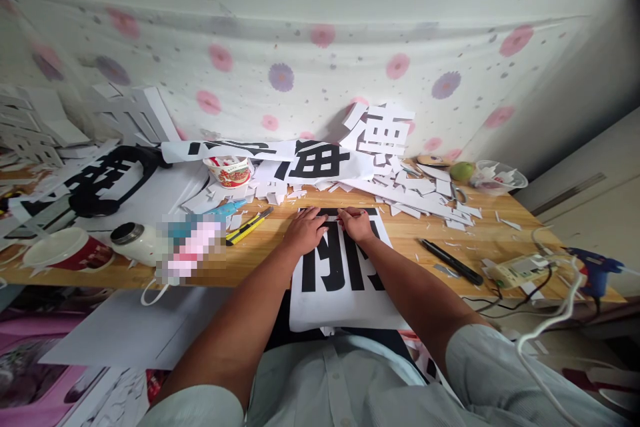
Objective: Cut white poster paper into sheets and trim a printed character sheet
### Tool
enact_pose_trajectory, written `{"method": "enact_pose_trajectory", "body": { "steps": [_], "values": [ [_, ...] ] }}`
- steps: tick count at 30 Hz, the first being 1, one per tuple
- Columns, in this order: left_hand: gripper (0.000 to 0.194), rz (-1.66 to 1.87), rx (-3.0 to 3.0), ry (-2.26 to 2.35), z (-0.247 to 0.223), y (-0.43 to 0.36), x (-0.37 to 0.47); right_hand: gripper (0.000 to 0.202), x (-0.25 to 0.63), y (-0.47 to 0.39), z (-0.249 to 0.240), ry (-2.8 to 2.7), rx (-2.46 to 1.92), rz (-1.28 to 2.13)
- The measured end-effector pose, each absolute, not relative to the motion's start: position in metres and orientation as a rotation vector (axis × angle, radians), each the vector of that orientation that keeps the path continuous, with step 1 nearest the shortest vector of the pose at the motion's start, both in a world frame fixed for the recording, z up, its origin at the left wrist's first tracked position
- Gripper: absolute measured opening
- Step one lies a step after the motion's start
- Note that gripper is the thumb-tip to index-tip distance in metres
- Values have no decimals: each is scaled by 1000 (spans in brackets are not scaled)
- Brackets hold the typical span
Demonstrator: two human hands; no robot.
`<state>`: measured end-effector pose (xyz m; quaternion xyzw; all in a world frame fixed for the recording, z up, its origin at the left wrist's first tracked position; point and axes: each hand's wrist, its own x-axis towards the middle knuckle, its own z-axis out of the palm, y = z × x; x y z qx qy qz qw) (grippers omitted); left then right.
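Observation:
A white sheet printed with a large black character lies at the table's front edge and hangs over it. My left hand rests spread on the sheet's upper left part, fingers apart. My right hand is closed in a pinch at the upper right part; whatever it grips is too small to make out. A yellow utility knife lies left of my left hand. To the right of the sheet lies a black utility knife.
White scraps and a cut white character are at the back. A noodle cup, flask and paper tub stand left. A power strip and blue glue gun are at the right.

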<state>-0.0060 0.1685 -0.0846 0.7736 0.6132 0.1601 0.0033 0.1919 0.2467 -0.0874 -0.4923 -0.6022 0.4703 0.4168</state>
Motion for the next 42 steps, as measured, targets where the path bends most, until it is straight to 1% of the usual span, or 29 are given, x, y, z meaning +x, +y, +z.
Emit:
{"method": "enact_pose_trajectory", "body": {
  "steps": [19, 26, 36, 42],
  "values": [
    [43, 480, 2424, 1925, -83, 168, -5, 40, 191, 245, -86, -1471, -1239, 1203],
    [44, 472, 2410, 1931, -84, 168, -5, 46, 200, 246, -79, -1291, -1260, 1097],
    [45, 432, 2427, 1929, -83, 169, -7, 50, 255, 224, -73, -1269, -1293, 1038],
    [44, 396, 2406, 1931, -76, 169, -5, 60, 260, 216, -73, -1269, -1279, 1031]
  ]
}}
